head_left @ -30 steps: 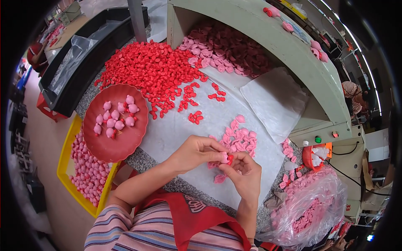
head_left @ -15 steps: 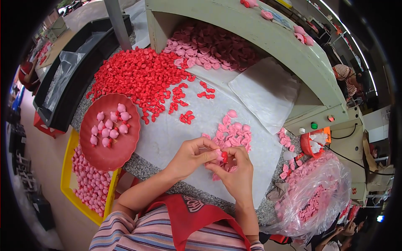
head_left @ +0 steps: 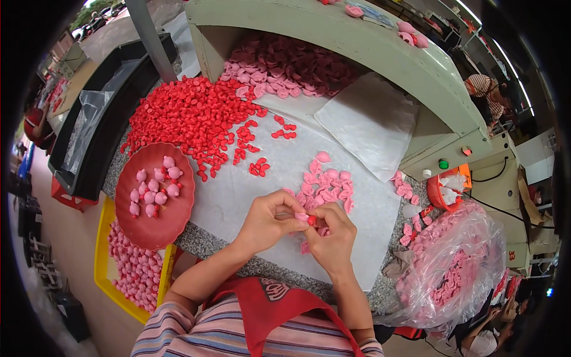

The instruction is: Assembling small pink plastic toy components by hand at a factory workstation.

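My left hand pinches a small pink rubbery piece between thumb and fingers. Pressed against its right side is a small red piece, gripped by the fingertips of my right hand. Both hands are closed and meet above the white sheet. Just beyond them lies a loose heap of pink pieces, partly hidden by my fingers. Farther left, a big pile of red pieces spreads over the table, with a few small clusters nearer me.
Left of the sheet, a red scalloped plate bears several pink-and-red pieces; below it stands a yellow crate of more. A pale green machine housing arches across the back. At right are a clear plastic bag of pink pieces and a red basket.
The red piece shows less now, tucked lower between my fingertips, and my hands have drawn slightly closer together. The whole view has shifted and tilted a little.
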Motion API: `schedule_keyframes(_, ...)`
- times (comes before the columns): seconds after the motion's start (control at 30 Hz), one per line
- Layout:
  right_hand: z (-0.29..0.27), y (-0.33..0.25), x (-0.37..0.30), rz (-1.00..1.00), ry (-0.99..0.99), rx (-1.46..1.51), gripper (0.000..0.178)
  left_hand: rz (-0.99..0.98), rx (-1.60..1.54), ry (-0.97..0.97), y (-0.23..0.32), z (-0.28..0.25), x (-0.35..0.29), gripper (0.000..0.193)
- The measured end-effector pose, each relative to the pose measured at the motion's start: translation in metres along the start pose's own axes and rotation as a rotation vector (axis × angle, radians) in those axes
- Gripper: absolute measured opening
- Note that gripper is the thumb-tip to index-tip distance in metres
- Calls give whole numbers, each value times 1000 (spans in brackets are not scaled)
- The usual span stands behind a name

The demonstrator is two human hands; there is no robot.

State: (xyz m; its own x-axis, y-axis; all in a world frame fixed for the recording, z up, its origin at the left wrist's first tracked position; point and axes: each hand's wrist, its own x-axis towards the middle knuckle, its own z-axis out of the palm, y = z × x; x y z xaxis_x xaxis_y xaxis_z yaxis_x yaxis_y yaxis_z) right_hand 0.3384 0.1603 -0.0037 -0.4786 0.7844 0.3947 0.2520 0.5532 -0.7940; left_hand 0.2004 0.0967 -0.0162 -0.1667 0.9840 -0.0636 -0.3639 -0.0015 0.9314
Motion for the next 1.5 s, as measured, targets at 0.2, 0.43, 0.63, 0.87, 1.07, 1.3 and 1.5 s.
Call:
schedule_keyframes(0.2,-12,-12,3,253,-168,48,28,-319,-463,-89,-21,-19,13,17)
schedule_keyframes(0.43,-30,-17,7,348,-218,174,37,-353,-574,-80,-7,-8,6,12)
schedule_keyframes(0.63,-23,-14,8,291,-261,128,26,-150,-209,-48,4,-5,0,19)
schedule_keyframes(0.87,-18,10,3,203,-100,167,26,-142,-149,-35,-6,2,18,17)
schedule_keyframes(1.07,-37,46,30,360,146,48,43,41,69,-283,-11,28,132,14)
schedule_keyframes(1.3,-53,116,81,96,238,-460,50,780,1190,249,-71,73,402,9)
schedule_keyframes(1.5,-21,163,119,-24,152,-731,42,877,1120,448,-146,59,512,31)
